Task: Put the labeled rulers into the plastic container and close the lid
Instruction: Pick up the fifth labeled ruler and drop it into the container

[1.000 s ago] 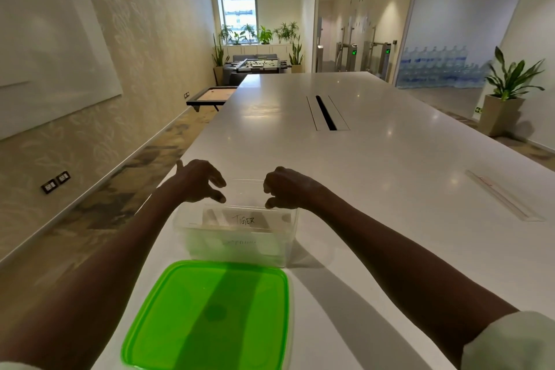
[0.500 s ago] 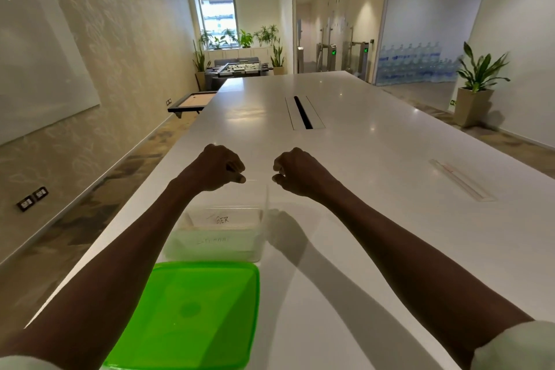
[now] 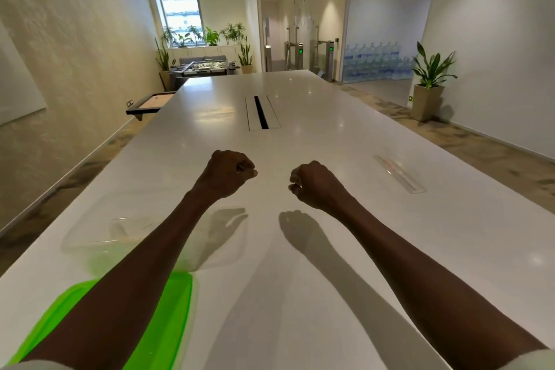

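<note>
My left hand (image 3: 225, 174) and my right hand (image 3: 315, 183) are both curled into fists, held side by side above the white table (image 3: 300, 249). I see nothing between the fingers of either one. The clear plastic container (image 3: 90, 234) stands lidless at the left, partly hidden by my left forearm; it is blurred and its contents cannot be made out. Its green lid (image 3: 168, 324) lies flat on the table just in front of it, under my forearm. A clear ruler (image 3: 399, 174) lies on the table to the right, beyond my right hand.
A cable slot (image 3: 261, 112) runs along the table's middle further back. The table's left edge passes close to the container and the lid. A potted plant (image 3: 429, 84) stands on the floor at the right, by the wall.
Both hands rose from the container's rim, closed into fists and moved forward over the table. The view has swung right, so the container and lid now sit further left.
</note>
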